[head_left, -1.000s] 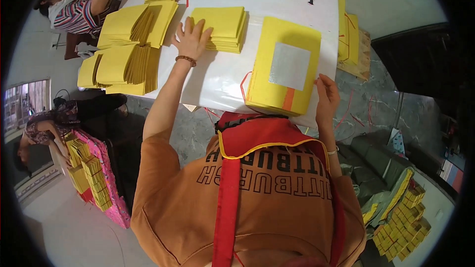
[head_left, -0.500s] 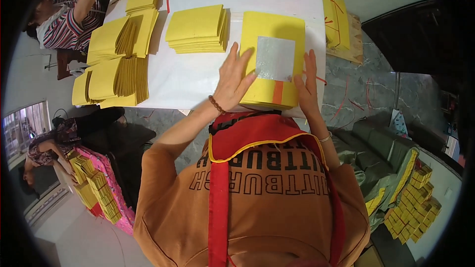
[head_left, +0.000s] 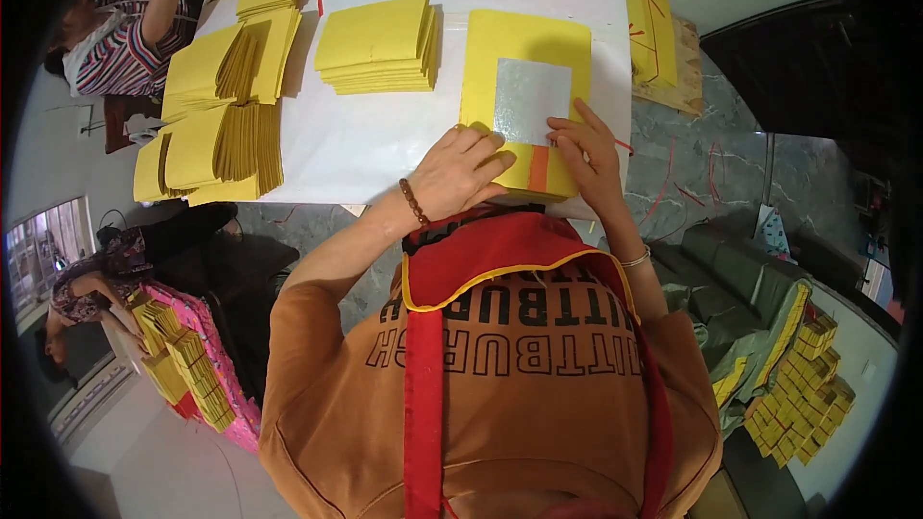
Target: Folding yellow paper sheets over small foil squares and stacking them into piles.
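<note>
Two bare hands meet at a thick yellow paper stack with a silver-grey square panel (head_left: 529,34) on the right of a white-covered table (head_left: 375,139), close against a red apron with yellow trim (head_left: 500,255). The work looks like steadying and squaring the stack — best done, it seems, with light, even pressure from both sides, the near edges flush and the silver-grey panel and orange strip (head_left: 538,171) left uncreased.

The left hand (head_left: 460,171) comes in from the near left, back upward, fingers half bent over the stack's near left corner. The right hand (head_left: 588,156) leans in across the right edge, fingers loosely curled, tips at the panel's near right corner. Both are partly open; whether either grips or merely rests cannot be told. The elbows spread outward, forearms angling toward the stack — to its left, apart, sits a pile of folded yellow paper (head_left: 373,37).
</note>
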A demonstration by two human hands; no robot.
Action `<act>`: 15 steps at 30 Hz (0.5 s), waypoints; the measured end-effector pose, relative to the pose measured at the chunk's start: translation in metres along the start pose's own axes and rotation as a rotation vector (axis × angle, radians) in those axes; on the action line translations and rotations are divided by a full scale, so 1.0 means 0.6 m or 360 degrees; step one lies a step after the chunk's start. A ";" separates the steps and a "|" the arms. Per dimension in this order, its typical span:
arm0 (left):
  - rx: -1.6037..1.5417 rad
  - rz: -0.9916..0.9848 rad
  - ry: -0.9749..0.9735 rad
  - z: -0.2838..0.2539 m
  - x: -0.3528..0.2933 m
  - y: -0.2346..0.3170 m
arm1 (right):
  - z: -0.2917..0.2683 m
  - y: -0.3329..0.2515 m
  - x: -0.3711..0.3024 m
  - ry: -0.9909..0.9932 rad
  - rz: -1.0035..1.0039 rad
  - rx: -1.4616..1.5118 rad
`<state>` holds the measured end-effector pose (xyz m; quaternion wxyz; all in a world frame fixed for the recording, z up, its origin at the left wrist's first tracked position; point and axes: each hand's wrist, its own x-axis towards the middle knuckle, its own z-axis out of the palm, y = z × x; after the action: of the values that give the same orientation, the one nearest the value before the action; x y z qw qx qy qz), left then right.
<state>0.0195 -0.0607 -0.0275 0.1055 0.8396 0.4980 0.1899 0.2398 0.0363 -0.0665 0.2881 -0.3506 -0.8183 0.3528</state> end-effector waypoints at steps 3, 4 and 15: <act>-0.0224 0.0079 0.0118 -0.003 0.008 -0.005 | 0.000 0.013 0.000 -0.0040 -0.0003 0.0138; -0.0392 -0.0038 0.0167 -0.003 0.009 -0.006 | 0.000 0.016 0.000 -0.0021 0.0057 0.0422; -0.1152 -0.0861 0.0076 0.008 0.017 -0.027 | -0.001 0.016 -0.009 -0.0036 0.0168 0.0706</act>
<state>0.0130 -0.0441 -0.0358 0.4266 0.5837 0.6032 0.3366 0.2469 0.0368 -0.0748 0.3302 -0.3171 -0.7042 0.5427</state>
